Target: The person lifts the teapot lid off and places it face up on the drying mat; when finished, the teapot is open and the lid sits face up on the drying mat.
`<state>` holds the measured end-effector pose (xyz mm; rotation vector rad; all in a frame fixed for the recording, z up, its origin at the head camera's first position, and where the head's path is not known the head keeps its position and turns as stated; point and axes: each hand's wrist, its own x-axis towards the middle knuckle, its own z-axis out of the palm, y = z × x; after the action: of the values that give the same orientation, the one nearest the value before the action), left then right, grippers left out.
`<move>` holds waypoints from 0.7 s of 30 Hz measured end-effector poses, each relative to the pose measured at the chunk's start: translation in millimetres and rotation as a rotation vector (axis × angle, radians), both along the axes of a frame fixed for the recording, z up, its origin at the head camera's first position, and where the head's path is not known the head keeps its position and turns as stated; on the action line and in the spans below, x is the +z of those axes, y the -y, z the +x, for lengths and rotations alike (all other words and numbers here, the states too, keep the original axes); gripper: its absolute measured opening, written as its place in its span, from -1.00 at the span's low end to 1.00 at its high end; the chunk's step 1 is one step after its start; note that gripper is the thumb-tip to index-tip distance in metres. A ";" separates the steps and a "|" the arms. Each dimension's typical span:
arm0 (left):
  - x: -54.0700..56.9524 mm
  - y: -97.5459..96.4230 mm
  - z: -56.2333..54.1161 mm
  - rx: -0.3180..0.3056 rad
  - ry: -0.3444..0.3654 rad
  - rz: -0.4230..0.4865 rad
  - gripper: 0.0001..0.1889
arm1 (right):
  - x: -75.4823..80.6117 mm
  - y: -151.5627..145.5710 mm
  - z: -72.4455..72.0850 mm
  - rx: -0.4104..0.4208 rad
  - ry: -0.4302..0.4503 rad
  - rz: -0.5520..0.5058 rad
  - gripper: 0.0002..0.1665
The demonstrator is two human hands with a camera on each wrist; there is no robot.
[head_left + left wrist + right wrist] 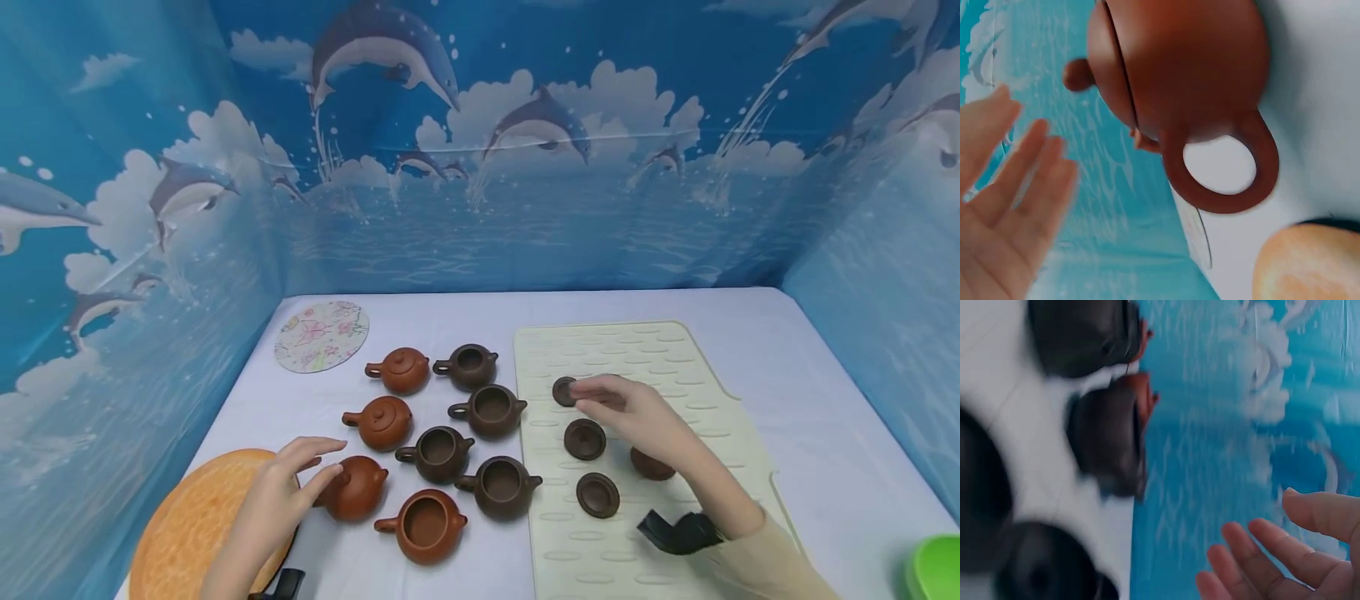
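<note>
My left hand [288,483] is beside a lidded reddish-brown teapot [360,490]. In the left wrist view its spread fingers are apart from the teapot's knob [1079,75] and hold nothing. Over the pale mat, my right hand [637,414] has its fingertips near a small dark lid [562,392]; whether they touch it is unclear. The right wrist view shows that hand's fingers loosely extended with nothing between them. Two more dark lids, a nearer one [585,439] and a lower one [597,495], lie flat on the mat. A reddish-brown lid [651,467] is partly hidden by my right forearm.
Two lidded reddish teapots, one farther back [405,372] and one nearer [385,423], stand left of several lidless dark teapots [491,412]. A lidless reddish teapot [427,527] is in front. Around them are a mat [637,342], orange round pad [187,517], patterned disc [322,337] and green container [933,567].
</note>
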<state>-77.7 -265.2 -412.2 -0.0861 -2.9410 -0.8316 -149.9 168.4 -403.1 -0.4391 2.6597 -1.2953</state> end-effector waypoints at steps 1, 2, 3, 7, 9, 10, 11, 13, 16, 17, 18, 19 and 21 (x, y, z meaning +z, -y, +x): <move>-0.3 3.6 -1.8 -0.003 0.042 -0.004 -0.68 | 3.5 13.6 -3.2 0.034 -0.003 -0.024 -0.59; -0.9 7.0 -3.6 -0.007 0.086 -0.005 -0.66 | 6.0 27.3 -6.4 0.076 -0.009 -0.052 -0.62; -1.9 9.9 -5.0 -0.009 0.129 -0.010 -0.65 | 8.7 41.8 -9.0 0.116 -0.005 -0.070 -0.64; -9.0 19.9 -7.8 -0.011 0.245 -0.008 -0.62 | 16.4 101.1 -14.0 0.279 0.006 -0.096 -0.70; -14.0 23.0 -8.0 0.007 0.284 0.015 -0.61 | 17.1 130.4 -13.8 0.356 0.012 -0.071 -0.71; -16.4 24.2 -8.1 0.017 0.304 0.026 -0.60 | 16.6 144.3 -13.4 0.398 0.016 -0.058 -0.72; -18.7 25.2 -7.9 0.029 0.321 0.045 -0.61 | 16.2 157.6 -12.7 0.439 0.016 -0.034 -0.71; -22.4 26.2 -7.8 0.043 0.343 0.081 -0.62 | 15.3 182.8 -11.6 0.507 0.027 0.013 -0.71; -24.7 28.6 -8.0 0.038 0.364 0.117 -0.62 | 15.9 214.4 -10.8 0.604 0.009 0.103 -0.67; -24.8 30.1 -7.6 0.023 0.365 0.130 -0.62 | 16.4 223.5 -10.3 0.625 0.001 0.128 -0.66; -24.7 31.8 -7.3 0.010 0.366 0.135 -0.61 | 16.1 232.2 -9.8 0.641 -0.006 0.144 -0.66; -24.6 33.4 -7.2 0.000 0.366 0.140 -0.61 | 15.9 240.1 -8.9 0.658 -0.019 0.169 -0.66; -24.1 36.6 -7.5 -0.034 0.363 0.142 -0.61 | 14.9 254.6 -5.7 0.685 -0.040 0.218 -0.67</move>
<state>-85.3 -301.8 -436.3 0.0270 -3.2042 -1.1711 -155.6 -86.2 -388.2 -1.2054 2.2993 -0.7809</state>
